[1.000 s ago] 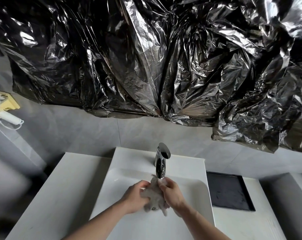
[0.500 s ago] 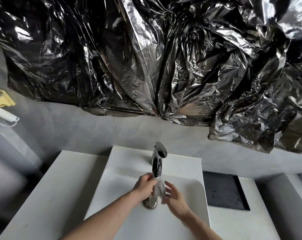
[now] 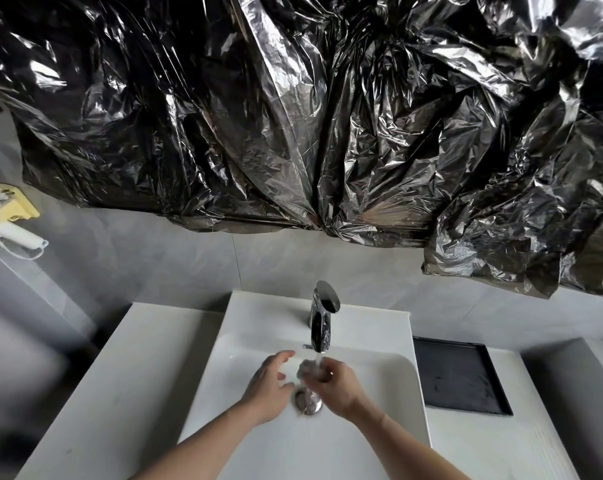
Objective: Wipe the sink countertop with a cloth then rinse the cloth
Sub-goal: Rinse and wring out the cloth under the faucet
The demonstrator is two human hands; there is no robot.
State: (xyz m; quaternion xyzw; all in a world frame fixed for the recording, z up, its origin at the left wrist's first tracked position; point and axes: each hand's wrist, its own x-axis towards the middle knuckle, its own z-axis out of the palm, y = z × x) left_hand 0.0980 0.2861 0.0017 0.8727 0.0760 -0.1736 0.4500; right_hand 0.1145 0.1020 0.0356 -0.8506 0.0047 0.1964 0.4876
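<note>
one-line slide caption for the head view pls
Right hand holds a cloth under the running faucet above the white sink, left hand open alongside.

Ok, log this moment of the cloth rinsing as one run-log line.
phase: rinse | faucet: running | cloth: under stream, bunched | right hand: grips cloth | left hand: open beside cloth | sink: drain below hands

soft daylight, glare streaks on black plastic sheeting point(image 3: 293, 116); wide-angle bending at edges, left corner blurred.
</note>
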